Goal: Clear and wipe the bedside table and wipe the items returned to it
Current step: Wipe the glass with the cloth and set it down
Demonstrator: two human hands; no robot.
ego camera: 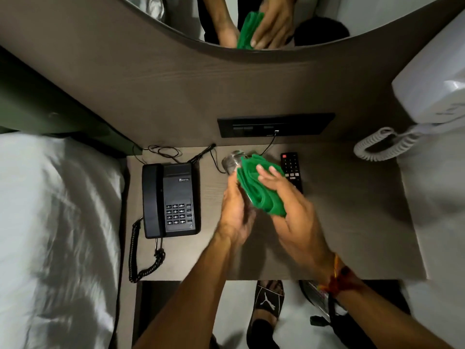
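The left hand (pixel 235 210) wraps its grip around a clear glass (pixel 232 162), held tilted above the middle of the surface (pixel 352 210), its rim pointing toward the upper part of the frame. The right hand (pixel 289 210) presses a folded green cloth (pixel 259 190) against the side of the glass, fingers (pixel 266 173) spread flat over the cloth and the thumb below it, so this grip clasps the cloth. Most of the glass is hidden by the cloth and the 2 hands; only its upper end shows, blurred.

Just right of the cloth, a black remote (pixel 292 170) lies flat on the surface, partly covered by the right hand. Left of the hands, near the surface's left edge, sits a black phone (pixel 171 200) with its handset on the cradle and its coiled cord (pixel 141 253) trailing toward the lower edge. Thin cables (pixel 163 151) run along the back of the surface to a dark socket panel (pixel 275 124) on the wall board.

A white bed (pixel 57 222) fills the left of the frame. At upper right hangs a white wall phone (pixel 432 96) with a pale coiled cord. A mirror (pixel 377 16) across the top reflects the hands and cloth. A red thread band (pixel 337 275) circles the right wrist. At the bottom, a foot in a black slide (pixel 268 301) stands on the floor.
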